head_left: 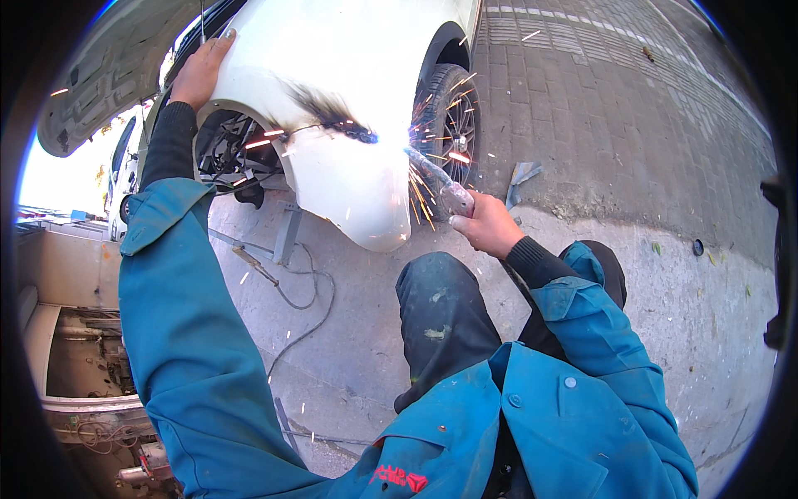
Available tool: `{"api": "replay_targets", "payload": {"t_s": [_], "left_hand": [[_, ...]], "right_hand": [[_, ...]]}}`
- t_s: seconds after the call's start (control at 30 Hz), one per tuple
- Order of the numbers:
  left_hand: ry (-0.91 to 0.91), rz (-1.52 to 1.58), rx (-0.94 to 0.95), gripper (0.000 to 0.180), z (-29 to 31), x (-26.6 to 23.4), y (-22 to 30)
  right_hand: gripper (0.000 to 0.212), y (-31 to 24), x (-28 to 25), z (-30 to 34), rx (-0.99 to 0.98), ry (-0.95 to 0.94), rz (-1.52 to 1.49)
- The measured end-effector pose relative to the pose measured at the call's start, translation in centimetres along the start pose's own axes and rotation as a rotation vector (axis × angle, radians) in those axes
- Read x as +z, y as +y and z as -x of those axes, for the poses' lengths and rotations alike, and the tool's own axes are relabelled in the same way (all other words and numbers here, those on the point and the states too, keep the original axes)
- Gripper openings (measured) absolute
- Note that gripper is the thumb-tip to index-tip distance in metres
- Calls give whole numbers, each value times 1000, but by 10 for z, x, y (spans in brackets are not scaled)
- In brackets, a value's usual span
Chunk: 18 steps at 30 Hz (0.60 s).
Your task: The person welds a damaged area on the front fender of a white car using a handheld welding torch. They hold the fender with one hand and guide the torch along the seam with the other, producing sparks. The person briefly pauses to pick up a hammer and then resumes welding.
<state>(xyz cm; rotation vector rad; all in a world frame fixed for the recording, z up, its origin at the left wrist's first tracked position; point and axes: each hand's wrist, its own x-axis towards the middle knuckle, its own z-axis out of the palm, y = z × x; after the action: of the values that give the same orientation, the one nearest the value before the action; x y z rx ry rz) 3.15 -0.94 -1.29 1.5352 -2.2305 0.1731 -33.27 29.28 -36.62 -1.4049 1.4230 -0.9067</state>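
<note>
My right hand [492, 226] is wrapped round the handle of a welding torch [456, 200]. Its bent neck points at the edge of a white car fender [345, 195], where a bright blue-white arc glares and orange sparks fly out. Black soot [328, 108] streaks the panel left of the arc, along a dark line. My left hand [202, 71] rests on the fender's upper left edge, fingers stretched along it and partly out of sight. The glare hides the exact spot where the torch tip meets the metal.
A black-tyred wheel [455, 116] sits just right of the arc. The raised hood [100, 71] hangs at the upper left. A cable [320, 320] loops over the concrete, and a bent metal scrap [522, 179] lies near the paving. An opened vehicle body [79, 349] stands at left.
</note>
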Motion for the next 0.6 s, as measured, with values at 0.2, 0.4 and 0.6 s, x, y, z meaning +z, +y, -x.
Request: {"api": "replay_targets", "payload": {"t_s": [0.2,0.4,0.6], "left_hand": [[22,-19,5,87,1,0,-1],[26,-23,-13,86,3,1,4],[29,-20,0,84,6,-1,9]], "right_hand": [[36,-1,-1,0,34,-16,-11],[32,3,1,-1,15,-12,-37],[27,6,2,-2,1,-19,-23]]}}
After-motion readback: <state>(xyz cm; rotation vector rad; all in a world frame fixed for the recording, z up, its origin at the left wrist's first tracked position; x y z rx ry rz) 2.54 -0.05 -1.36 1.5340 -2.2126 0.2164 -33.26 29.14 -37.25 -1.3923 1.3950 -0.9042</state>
